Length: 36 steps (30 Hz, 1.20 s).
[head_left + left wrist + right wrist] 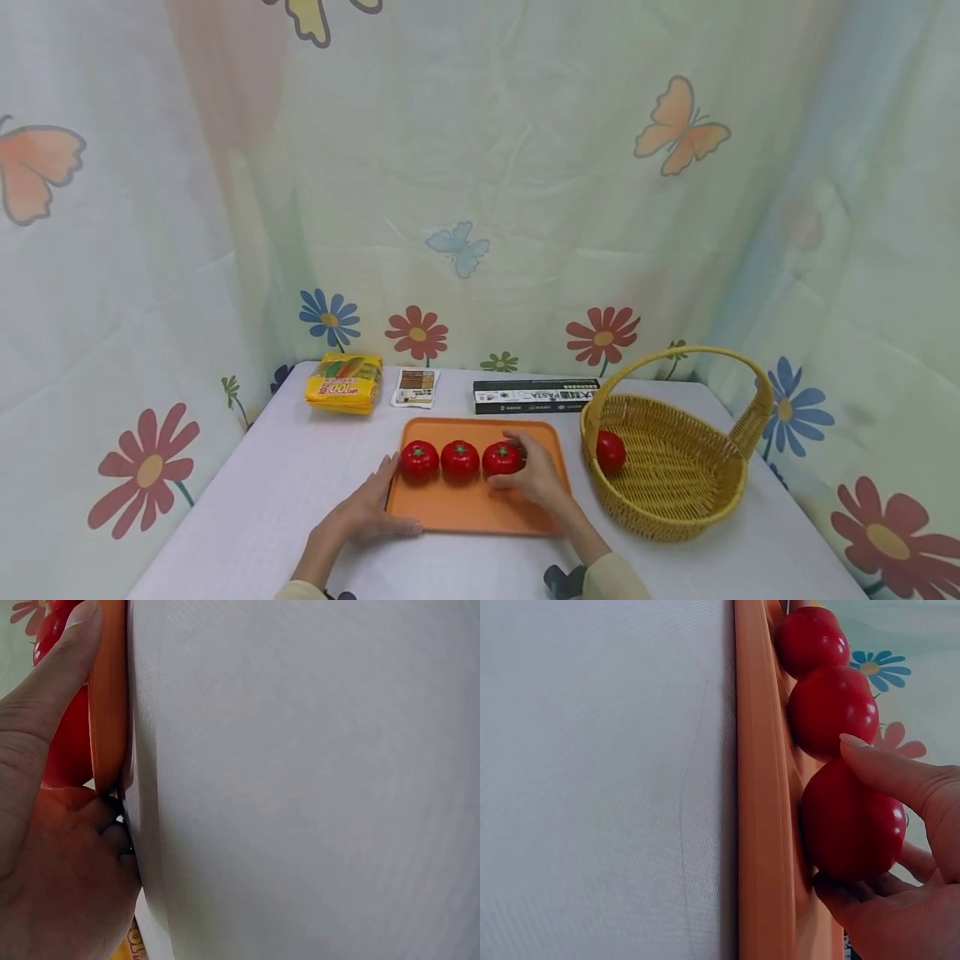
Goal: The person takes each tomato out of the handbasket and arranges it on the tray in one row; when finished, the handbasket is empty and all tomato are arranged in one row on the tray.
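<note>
Three red tomatoes with green tops stand in a row on an orange tray (487, 521): a left one (418, 461), a middle one (460, 461) and a right one (501, 459). My right hand (534, 477) grips the right tomato; in the right wrist view its thumb lies on one side of that tomato (851, 825) and its fingers on the other. My left hand (367, 507) holds the tray's front left corner, thumb along the front wall (111, 697) and fingers along the left side.
A woven basket (660, 529) with a tall handle stands at the right, with a red fruit (611, 452) inside. Behind the tray lie a yellow packet (345, 383), a small white-and-brown pouch (415, 387) and a long black pasta box (534, 397). A flowered curtain surrounds the table.
</note>
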Each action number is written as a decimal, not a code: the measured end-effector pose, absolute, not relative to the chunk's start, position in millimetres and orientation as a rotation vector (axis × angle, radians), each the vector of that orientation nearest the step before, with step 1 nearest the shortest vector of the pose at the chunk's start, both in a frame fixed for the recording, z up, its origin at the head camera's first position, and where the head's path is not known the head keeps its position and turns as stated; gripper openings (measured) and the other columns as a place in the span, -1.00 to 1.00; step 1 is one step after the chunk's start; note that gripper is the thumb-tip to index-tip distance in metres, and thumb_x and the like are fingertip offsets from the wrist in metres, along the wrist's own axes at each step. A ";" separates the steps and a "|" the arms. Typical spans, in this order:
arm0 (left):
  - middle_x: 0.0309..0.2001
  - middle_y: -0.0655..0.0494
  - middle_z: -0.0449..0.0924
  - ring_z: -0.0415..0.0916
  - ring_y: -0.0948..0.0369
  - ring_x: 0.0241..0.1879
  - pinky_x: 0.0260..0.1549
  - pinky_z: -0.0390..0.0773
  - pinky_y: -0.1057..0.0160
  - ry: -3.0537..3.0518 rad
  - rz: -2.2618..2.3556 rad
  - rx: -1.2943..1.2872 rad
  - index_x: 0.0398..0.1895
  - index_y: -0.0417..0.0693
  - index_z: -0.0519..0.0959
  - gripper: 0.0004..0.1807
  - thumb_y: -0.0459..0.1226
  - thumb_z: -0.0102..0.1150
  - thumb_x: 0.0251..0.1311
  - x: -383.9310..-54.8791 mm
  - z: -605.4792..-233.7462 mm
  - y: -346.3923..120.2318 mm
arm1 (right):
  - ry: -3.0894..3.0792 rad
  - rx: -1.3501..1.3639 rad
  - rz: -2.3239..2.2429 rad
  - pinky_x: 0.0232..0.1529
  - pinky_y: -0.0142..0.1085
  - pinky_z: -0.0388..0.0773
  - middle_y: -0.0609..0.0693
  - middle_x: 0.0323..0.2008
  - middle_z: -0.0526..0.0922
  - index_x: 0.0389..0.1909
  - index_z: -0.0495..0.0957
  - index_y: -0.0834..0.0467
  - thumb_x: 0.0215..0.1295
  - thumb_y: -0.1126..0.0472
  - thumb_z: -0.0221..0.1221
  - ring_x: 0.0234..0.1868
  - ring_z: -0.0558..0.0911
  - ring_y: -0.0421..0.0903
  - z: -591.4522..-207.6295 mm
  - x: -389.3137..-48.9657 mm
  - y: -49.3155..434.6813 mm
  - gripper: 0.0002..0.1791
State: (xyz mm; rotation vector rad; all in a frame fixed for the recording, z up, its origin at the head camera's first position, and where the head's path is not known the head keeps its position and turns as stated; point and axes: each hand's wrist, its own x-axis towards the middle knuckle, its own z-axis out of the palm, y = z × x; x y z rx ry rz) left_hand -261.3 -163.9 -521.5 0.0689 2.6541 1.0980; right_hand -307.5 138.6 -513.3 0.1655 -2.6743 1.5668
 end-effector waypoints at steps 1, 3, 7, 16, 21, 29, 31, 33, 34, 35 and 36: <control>0.71 -0.32 -0.02 -0.10 -0.40 0.66 0.55 0.07 -0.48 2.653 1.099 0.070 0.77 -0.06 0.03 0.47 0.15 0.76 -0.13 -261.3 -521.2 -163.6 | -2.671 0.166 1.583 0.37 0.22 0.58 0.22 0.25 0.65 0.44 0.49 0.24 -0.06 0.38 0.69 0.30 0.58 0.27 -513.0 -307.2 139.1 -0.03; 0.72 -0.32 -0.02 -0.10 -0.39 0.66 0.55 0.06 -0.49 2.654 1.099 0.068 0.77 -0.06 0.03 0.47 0.15 0.76 -0.13 -261.2 -520.9 -162.8 | -2.667 0.165 1.615 0.38 0.22 0.57 0.23 0.29 0.64 0.46 0.47 0.23 -0.02 0.38 0.68 0.33 0.57 0.29 -510.4 -305.6 139.8 -0.04; 0.71 -0.32 -0.02 -0.09 -0.39 0.66 0.54 0.07 -0.49 2.654 1.093 0.059 0.77 -0.06 0.03 0.47 0.15 0.76 -0.13 -260.1 -520.3 -162.1 | -2.650 0.208 1.641 0.44 0.22 0.50 0.25 0.37 0.60 0.48 0.44 0.22 0.06 0.35 0.64 0.42 0.53 0.31 -494.3 -296.5 146.6 -0.07; 0.71 -0.33 -0.02 -0.08 -0.39 0.66 0.54 0.08 -0.49 2.669 1.063 0.061 0.77 -0.05 0.02 0.48 0.18 0.75 -0.14 -259.9 -520.8 -163.1 | -2.744 0.815 1.401 0.23 0.07 0.72 0.18 0.22 0.72 0.32 0.60 0.21 0.29 0.27 0.53 0.25 0.68 0.22 -419.1 -269.2 221.5 -0.41; 0.71 -0.35 -0.03 -0.09 -0.40 0.66 0.54 0.08 -0.49 2.656 1.072 0.056 0.77 -0.06 0.02 0.48 0.18 0.75 -0.14 -260.0 -522.9 -162.4 | -2.726 1.104 1.512 0.01 -0.27 0.80 0.22 -0.06 0.77 0.09 0.68 0.34 0.41 0.36 0.39 -0.07 0.76 0.01 -397.5 -271.8 283.7 -0.71; 0.70 -0.35 -0.02 -0.09 -0.40 0.66 0.53 0.08 -0.49 2.651 1.082 0.042 0.77 -0.07 0.03 0.47 0.16 0.75 -0.14 -260.7 -522.5 -162.9 | -2.771 0.747 1.598 0.03 -0.36 0.76 0.31 0.08 0.75 0.15 0.68 0.35 0.44 0.25 0.39 0.01 0.76 -0.02 -413.3 -312.1 337.8 -0.64; 0.70 -0.36 -0.02 -0.09 -0.41 0.65 0.53 0.09 -0.50 2.652 1.079 0.039 0.77 -0.07 0.04 0.47 0.16 0.75 -0.14 -260.7 -523.0 -162.9 | -2.796 0.671 1.593 0.07 -0.33 0.75 0.27 0.14 0.75 0.21 0.67 0.31 0.45 0.20 0.40 0.10 0.75 0.06 -420.3 -322.3 341.6 -0.59; 0.71 -0.36 -0.03 -0.09 -0.41 0.65 0.53 0.08 -0.50 2.647 1.084 0.041 0.77 -0.07 0.03 0.47 0.16 0.75 -0.13 -260.7 -523.8 -163.0 | -2.821 0.630 1.610 0.13 -0.28 0.75 0.26 0.19 0.74 0.27 0.66 0.28 0.45 0.17 0.40 0.19 0.73 0.16 -426.8 -331.1 344.4 -0.54; 0.71 -0.36 -0.03 -0.09 -0.42 0.65 0.53 0.09 -0.50 2.648 1.084 0.045 0.77 -0.07 0.03 0.47 0.16 0.75 -0.13 -260.7 -524.0 -163.0 | -2.832 0.619 1.621 0.15 -0.26 0.75 0.25 0.21 0.73 0.29 0.64 0.28 0.45 0.16 0.40 0.23 0.71 0.18 -429.5 -334.8 345.6 -0.52; 0.70 -0.36 -0.03 -0.09 -0.42 0.65 0.53 0.09 -0.50 2.649 1.084 0.051 0.77 -0.07 0.04 0.47 0.16 0.76 -0.13 -261.0 -524.2 -162.8 | -2.844 0.605 1.635 0.18 -0.22 0.75 0.25 0.22 0.73 0.31 0.64 0.28 0.45 0.15 0.41 0.25 0.71 0.19 -432.4 -338.3 346.9 -0.50; 0.70 -0.36 -0.03 -0.08 -0.42 0.65 0.53 0.09 -0.50 2.652 1.085 0.056 0.77 -0.07 0.04 0.47 0.16 0.76 -0.13 -261.0 -523.6 -162.8 | -2.864 0.592 1.636 0.19 -0.19 0.74 0.24 0.23 0.72 0.32 0.64 0.27 0.45 0.15 0.41 0.26 0.70 0.19 -435.4 -341.5 348.3 -0.49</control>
